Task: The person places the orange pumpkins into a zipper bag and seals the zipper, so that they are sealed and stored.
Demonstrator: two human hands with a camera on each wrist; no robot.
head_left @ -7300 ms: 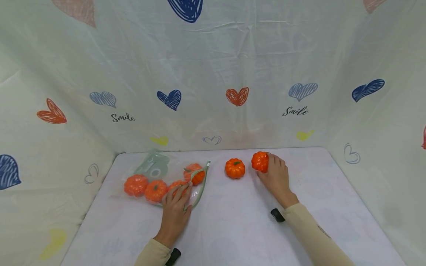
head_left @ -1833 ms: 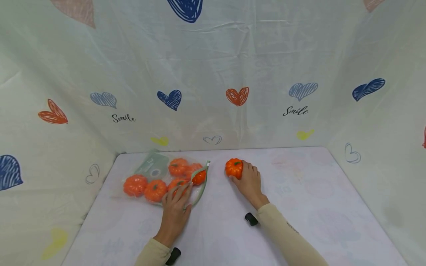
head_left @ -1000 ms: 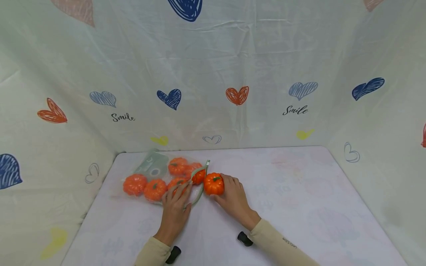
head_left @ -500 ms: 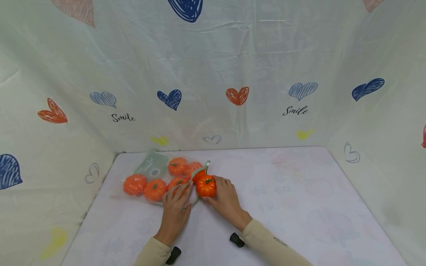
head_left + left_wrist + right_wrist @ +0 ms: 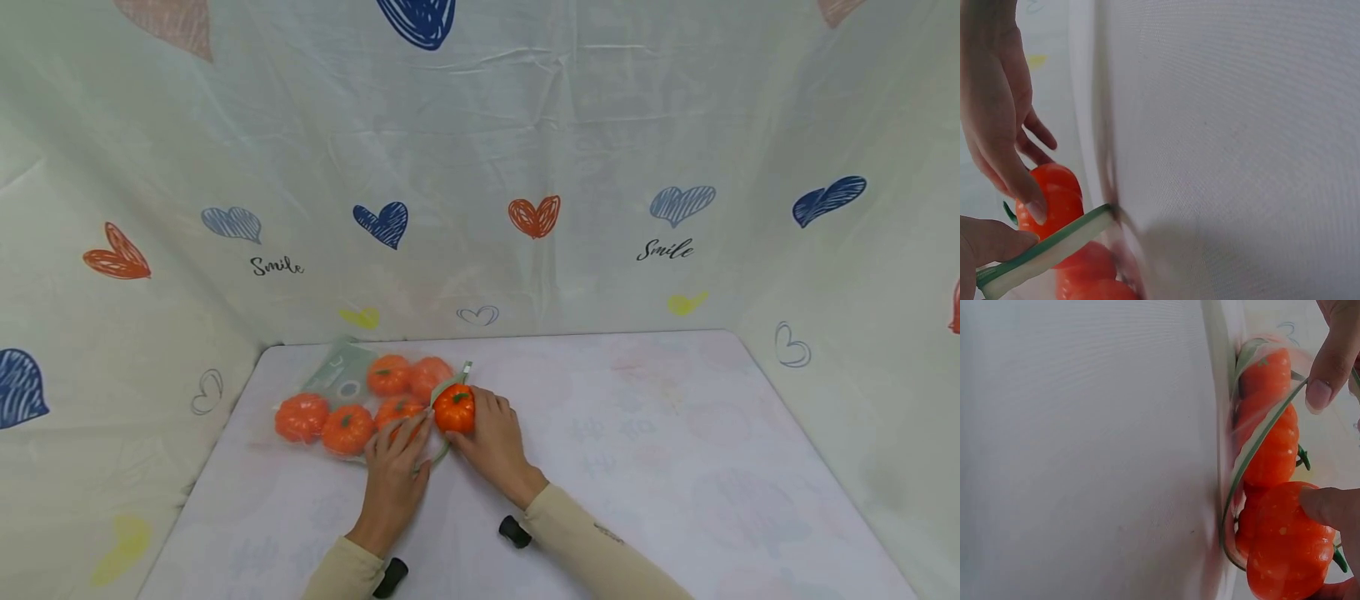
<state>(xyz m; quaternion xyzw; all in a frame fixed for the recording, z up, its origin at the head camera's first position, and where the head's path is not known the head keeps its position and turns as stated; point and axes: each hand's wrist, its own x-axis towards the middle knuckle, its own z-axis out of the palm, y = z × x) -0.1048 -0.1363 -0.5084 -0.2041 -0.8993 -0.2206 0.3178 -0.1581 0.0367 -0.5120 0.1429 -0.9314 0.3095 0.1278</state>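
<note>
A clear plastic bag [image 5: 341,371] with a green edge and a green printed panel lies on its side at the left of the table. Several small orange pumpkins [image 5: 347,430] sit inside it. My left hand [image 5: 396,487] pinches the near part of the bag's green rim [image 5: 1054,247], lifting it so the mouth gapes. In my right hand [image 5: 495,442] is another orange pumpkin [image 5: 454,408] with a green stem, gripped between thumb and fingers at the bag's mouth. The right wrist view shows this pumpkin [image 5: 1288,544] in front of those within the bag.
A white cloth covers the table [image 5: 675,433]. Behind and on both sides hang pale sheets [image 5: 480,150] printed with hearts. A black wrist device [image 5: 514,531] sits by the right cuff, and another [image 5: 391,577] by the left.
One pumpkin has gone into the bag; my right hand has then gripped the last loose one and brought it left to the mouth. Bagged pumpkins shifted slightly left. My left hand stays put.
</note>
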